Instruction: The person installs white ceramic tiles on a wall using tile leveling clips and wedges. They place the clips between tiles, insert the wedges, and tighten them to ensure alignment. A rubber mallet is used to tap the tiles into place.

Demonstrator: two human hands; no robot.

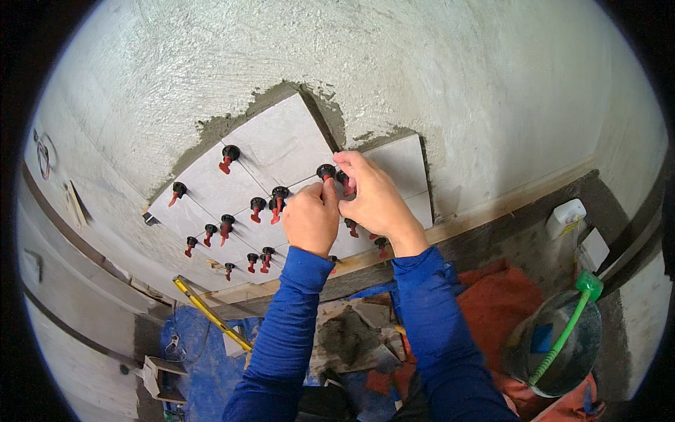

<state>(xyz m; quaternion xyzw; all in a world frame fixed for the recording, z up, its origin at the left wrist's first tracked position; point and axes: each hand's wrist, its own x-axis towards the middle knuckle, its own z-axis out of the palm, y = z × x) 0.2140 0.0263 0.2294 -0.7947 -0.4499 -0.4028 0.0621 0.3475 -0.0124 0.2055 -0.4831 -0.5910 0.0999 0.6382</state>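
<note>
1. Grey square wall tiles [281, 144] sit in wet mortar; both hands meet at one black-and-red levelling clip [326, 171] on the joint.
2. Left hand [310, 218] pinches it, right hand [373, 193] curls alongside.
3. Overtightening could shift the tile, I reckon.

Far right, against the dark strip at the foot of the wall: a white plastic bottle [566, 216] is standing upright, squarish in shape with a rounded cap, and a yellow label band is running across its lower front. What is printed on it is too small to make out.

Just beside it, lower right, a flat white box-like piece [595, 248] is leaning at a tilt; whether it is a package I cannot tell.

I am seeing no signs and no screens anywhere in this view.
</note>
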